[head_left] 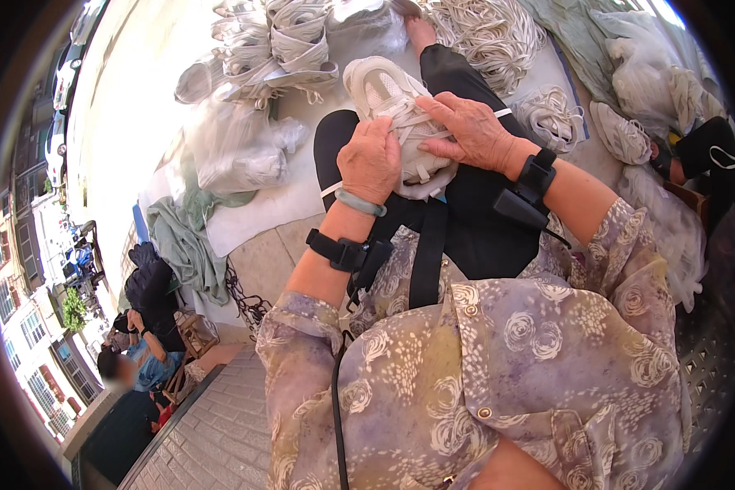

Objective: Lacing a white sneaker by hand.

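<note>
A white sneaker rests on my lap between my dark-trousered knees, its toe pointing away from me. White shoelace crosses its tongue and upper. My left hand is closed at the left side of the laces, thumb pressed to the curled fingers, pinching shoelace. From the right, my right hand lies across the sneaker's side, its thumb and fingers closing on shoelace over the upper. Part of the lacing and the sneaker's heel are hidden by the hands. A short white strip shows against the trousers beside each hand.
Ahead lie stacked pale shoe uppers, a big heap of white laces and a smaller lace bundle. Clear plastic bags sit left. Another white shoe lies right, near another person's leg. A seated person is at far left.
</note>
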`<action>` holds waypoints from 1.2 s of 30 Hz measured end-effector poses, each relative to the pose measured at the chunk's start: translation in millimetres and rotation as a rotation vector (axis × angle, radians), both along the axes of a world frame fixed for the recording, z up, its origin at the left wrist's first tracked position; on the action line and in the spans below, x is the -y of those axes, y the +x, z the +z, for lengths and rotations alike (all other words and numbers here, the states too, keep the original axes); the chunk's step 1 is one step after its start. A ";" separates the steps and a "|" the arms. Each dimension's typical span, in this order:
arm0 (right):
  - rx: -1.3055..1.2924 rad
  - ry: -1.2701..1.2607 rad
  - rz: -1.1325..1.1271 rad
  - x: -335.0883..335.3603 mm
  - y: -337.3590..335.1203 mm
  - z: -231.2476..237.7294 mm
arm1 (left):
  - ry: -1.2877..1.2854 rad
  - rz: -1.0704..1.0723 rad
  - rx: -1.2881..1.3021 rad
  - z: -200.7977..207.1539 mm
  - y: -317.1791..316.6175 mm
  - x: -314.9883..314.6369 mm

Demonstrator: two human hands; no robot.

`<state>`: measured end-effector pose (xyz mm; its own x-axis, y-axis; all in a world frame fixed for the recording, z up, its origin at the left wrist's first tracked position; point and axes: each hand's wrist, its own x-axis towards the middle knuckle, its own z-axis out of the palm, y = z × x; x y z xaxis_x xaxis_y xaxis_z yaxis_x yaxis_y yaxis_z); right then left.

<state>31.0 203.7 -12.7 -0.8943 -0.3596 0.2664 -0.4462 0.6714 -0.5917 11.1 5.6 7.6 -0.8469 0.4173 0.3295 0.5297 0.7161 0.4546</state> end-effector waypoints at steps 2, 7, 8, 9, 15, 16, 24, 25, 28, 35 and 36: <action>-0.007 -0.026 -0.003 0.5 1.3 -2.4 | 0.077 -0.022 -0.009 0.1 -2.6 1.0; -0.010 -0.041 0.004 -1.3 2.7 -4.7 | 0.006 0.023 0.200 1.6 -8.7 -2.1; 0.003 -0.035 0.000 -1.6 3.2 -4.0 | 0.008 0.021 0.200 3.1 -10.9 -3.3; 0.015 -0.030 -0.005 -1.9 3.4 -3.4 | 0.026 0.027 0.285 4.6 -13.6 -4.7; 0.050 -0.033 0.006 -3.4 3.4 -0.6 | 0.064 -0.001 0.473 10.5 -25.7 10.7; 0.049 -0.030 0.007 -3.7 2.7 -1.3 | 0.048 0.000 0.526 10.2 -26.3 14.0; 0.180 -0.066 -0.005 -10.0 -1.8 13.3 | 0.342 0.129 0.635 -6.0 -20.3 22.3; 0.195 -0.076 0.019 -11.6 -2.7 14.4 | 0.350 0.127 0.633 -5.1 -12.9 29.1; 0.242 -0.191 -0.019 -14.9 -9.9 5.5 | 0.307 0.127 0.507 -7.5 2.9 38.5; 0.217 -0.167 0.054 -4.4 -11.1 13.8 | 0.023 0.051 0.435 20.5 26.3 26.1; 0.177 -0.211 0.045 -4.8 -13.5 10.7 | -0.039 0.047 0.413 24.6 26.7 21.1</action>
